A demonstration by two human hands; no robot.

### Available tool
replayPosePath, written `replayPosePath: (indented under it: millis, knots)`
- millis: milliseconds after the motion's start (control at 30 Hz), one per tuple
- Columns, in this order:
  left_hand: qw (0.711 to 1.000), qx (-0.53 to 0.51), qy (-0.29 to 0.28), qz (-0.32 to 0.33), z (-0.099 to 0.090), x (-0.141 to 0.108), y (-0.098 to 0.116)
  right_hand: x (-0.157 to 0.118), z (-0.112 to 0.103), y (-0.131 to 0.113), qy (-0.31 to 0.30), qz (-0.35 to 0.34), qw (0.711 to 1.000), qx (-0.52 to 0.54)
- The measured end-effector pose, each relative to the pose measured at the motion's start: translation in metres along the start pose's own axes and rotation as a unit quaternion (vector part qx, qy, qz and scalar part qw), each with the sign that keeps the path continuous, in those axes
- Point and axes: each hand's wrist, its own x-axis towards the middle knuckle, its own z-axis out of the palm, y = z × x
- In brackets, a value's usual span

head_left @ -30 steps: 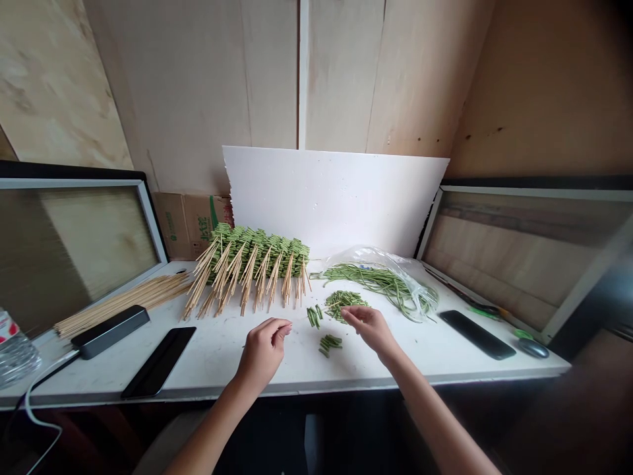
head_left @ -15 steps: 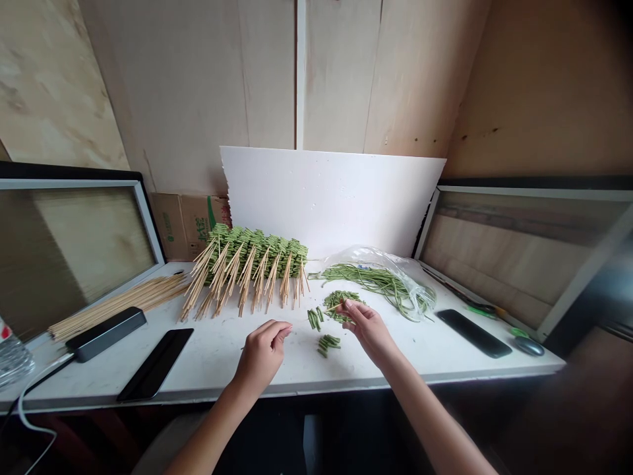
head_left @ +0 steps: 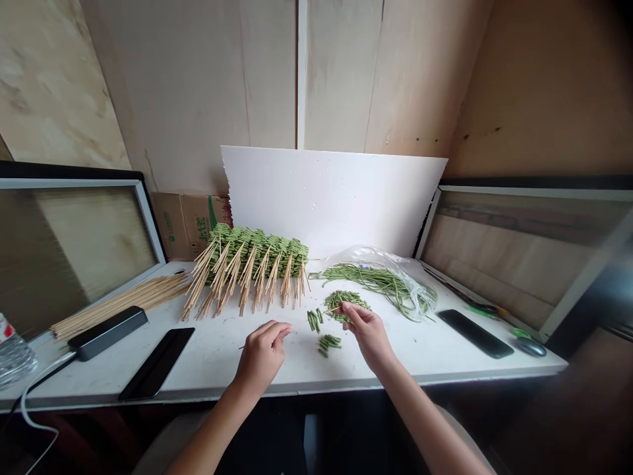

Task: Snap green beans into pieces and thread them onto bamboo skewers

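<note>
My right hand [head_left: 364,326] pinches a thin wooden skewer [head_left: 333,309] beside the pile of cut green bean pieces [head_left: 345,300]. My left hand [head_left: 263,348] is closed over the white table, thumb against fingers; what it holds, if anything, is too small to make out, though a thin dark tip shows at its left. Between the hands lie two small groups of bean pieces, one upper [head_left: 315,320] and one lower [head_left: 329,344]. Behind my left hand, skewered beans [head_left: 257,254] are stacked with their sticks pointing toward me.
Long uncut beans [head_left: 368,278] lie partly under a clear plastic bag [head_left: 420,293]. At the left are loose skewers [head_left: 123,303], a black box [head_left: 107,333], a phone [head_left: 157,363] and a bottle [head_left: 14,353]. A dark phone [head_left: 475,333] and mouse [head_left: 531,346] lie right.
The view has shifted very slightly. Both hands keep nearly the same pose, and the bean groups have not visibly moved.
</note>
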Motion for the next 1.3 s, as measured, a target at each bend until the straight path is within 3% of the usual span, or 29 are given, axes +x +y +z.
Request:
replayPosePath:
  millis: [367, 600, 833, 1100, 1200, 1300]
  knots:
    - [1.0, -0.008, 0.02, 0.013, 0.003, 0.0, 0.002, 0.001, 0.0, 0.001, 0.019, 0.017, 0.999, 0.02]
    - [0.999, -0.005, 0.032, 0.026, 0.005, -0.004, 0.004, -0.009, 0.01, 0.004, 0.044, -0.035, 0.998, -0.005]
    - [0.999, 0.008, 0.039, 0.035, 0.006, -0.004, 0.003, -0.018, 0.02, 0.008, 0.066, -0.037, 0.997, 0.007]
    - [0.999, -0.006, 0.028, 0.034, 0.01, -0.006, 0.011, -0.028, 0.035, 0.019, 0.044, -0.012, 0.999, 0.0]
    - [0.999, -0.005, 0.032, 0.008, 0.005, -0.002, 0.01, -0.02, 0.027, 0.016, 0.003, -0.023, 0.999, -0.035]
    - [0.999, -0.002, 0.039, -0.015, 0.0, 0.003, 0.004, -0.006, 0.007, 0.012, -0.064, -0.063, 0.981, -0.169]
